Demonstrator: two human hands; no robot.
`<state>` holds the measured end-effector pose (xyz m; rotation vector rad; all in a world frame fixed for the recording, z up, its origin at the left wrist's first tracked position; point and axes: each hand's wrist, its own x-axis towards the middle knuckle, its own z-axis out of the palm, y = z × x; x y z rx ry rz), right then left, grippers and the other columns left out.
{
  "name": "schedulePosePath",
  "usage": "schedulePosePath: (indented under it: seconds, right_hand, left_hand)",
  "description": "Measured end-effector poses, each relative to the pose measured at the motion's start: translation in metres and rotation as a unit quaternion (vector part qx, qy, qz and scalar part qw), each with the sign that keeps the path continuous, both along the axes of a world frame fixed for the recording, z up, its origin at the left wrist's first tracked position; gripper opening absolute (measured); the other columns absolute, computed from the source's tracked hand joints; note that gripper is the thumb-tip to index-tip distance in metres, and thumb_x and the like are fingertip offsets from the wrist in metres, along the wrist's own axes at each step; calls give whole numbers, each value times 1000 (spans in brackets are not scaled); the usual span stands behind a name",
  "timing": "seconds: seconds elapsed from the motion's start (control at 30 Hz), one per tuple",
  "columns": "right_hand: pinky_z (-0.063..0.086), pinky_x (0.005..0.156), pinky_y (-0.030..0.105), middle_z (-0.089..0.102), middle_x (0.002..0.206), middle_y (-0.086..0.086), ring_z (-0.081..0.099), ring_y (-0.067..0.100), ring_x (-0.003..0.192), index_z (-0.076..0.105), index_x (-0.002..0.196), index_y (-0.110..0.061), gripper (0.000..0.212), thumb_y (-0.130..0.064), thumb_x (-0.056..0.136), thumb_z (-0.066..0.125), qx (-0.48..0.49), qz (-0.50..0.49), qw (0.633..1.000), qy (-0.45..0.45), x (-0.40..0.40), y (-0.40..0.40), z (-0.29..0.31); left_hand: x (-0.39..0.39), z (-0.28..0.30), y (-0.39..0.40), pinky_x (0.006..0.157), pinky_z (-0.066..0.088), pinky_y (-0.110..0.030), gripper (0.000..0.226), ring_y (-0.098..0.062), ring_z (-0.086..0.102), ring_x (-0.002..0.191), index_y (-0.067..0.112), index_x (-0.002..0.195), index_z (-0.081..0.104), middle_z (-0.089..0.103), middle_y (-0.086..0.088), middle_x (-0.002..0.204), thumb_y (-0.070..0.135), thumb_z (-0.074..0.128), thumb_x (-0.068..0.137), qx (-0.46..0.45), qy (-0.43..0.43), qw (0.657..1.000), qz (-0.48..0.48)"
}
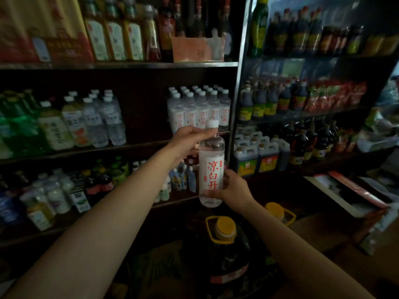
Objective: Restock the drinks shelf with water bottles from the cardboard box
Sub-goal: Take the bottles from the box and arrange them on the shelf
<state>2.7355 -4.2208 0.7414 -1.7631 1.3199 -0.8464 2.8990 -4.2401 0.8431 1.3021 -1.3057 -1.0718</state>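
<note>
Clear plastic water bottle (pixel 211 167) (full, likely weighty, slick) at frame centre: left hand (pixel 190 140) pinches its neck, right hand (pixel 232 186) cups its base.

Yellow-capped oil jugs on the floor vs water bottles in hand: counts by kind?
Water bottle, held by left hand and right hand: 1
Yellow-capped oil jugs: 2
Total: 3

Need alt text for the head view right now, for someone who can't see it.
Both hands hold one upright water bottle before the drinks shelf: left hand grips its neck, right hand its base. Matching bottles stand behind on the middle shelf.
</note>
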Motion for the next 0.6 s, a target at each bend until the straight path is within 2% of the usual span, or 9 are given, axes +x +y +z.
schedulePosePath:
  seconds: [0.03, 0.13, 0.27, 0.33, 0.4, 0.47, 0.53, 0.6]
  right_hand:
    - [57, 85, 36, 67, 106, -7, 66, 11, 96, 53, 111, -20, 68, -33, 56, 91, -9, -3, 1000, 6, 13, -8, 3]
    - [55, 83, 31, 64, 110, -5, 63, 11, 96, 49, 119, -12, 78, -32, 57, 91, -23, -17, 1000, 9, 49, -27, 10]
    - [56, 79, 31, 65, 115, 1, 64, 14, 96, 45, 122, -12, 80, -33, 59, 90, -14, -20, 1000, -11, 91, -50, 11]
    - [56, 79, 32, 65, 115, 2, 64, 16, 97, 46, 120, -12, 78, -36, 60, 90, -16, -16, 1000, -4, 111, -63, 11]
    - [54, 71, 26, 64, 111, -1, 63, 14, 93, 47, 115, -15, 72, -37, 61, 89, -23, -13, 1000, 4, 129, -78, 14]
    - [50, 63, 19, 64, 105, -3, 62, 11, 87, 48, 111, -16, 65, -35, 64, 88, -27, -8, 1000, 0, 147, -94, 16]
    - [53, 68, 23, 66, 104, -1, 64, 13, 89, 49, 110, -15, 62, -30, 65, 88, -25, -3, 1000, -9, 164, -115, 14]
    - [54, 72, 27, 66, 102, -2, 65, 14, 91, 49, 110, -17, 60, -27, 65, 88, -15, 3, 1000, -23, 179, -138, 14]
  left_hand:
    - [11, 1, -4, 72, 53, -25, 24, -4, 65, 77, 17, 79, 64, 69, 8, 85, 38, 74, 77, -1, 10, 1000, 3]
    - [44, 4, -19, 74, 51, -22, 39, -2, 70, 78, 9, 97, 68, 71, 9, 91, 42, 74, 76, -15, 3, 1000, -4]
    - [87, 2, -43, 97, 48, -36, 62, -14, 65, 106, 20, 105, 69, 70, 2, 111, 58, 82, 57, -22, -53, 998, -36]
    - [105, 1, -55, 100, 46, -38, 58, -14, 61, 113, 28, 108, 66, 66, 3, 119, 53, 83, 59, -27, -74, 996, -37]
    - [120, 4, -69, 96, 48, -33, 43, -11, 60, 112, 30, 109, 64, 66, 5, 117, 41, 80, 70, -32, -89, 995, -35]
    - [135, 8, -83, 86, 50, -26, 38, -9, 60, 109, 30, 112, 59, 65, 8, 114, 34, 75, 78, -21, -100, 994, -47]
    - [153, 9, -101, 75, 48, -21, 46, -7, 59, 107, 27, 122, 54, 63, 9, 116, 28, 73, 80, -1, -111, 992, -66]
    - [171, 8, -120, 73, 49, -24, 59, -9, 58, 109, 28, 132, 48, 61, 6, 121, 25, 74, 80, 12, -129, 989, -72]
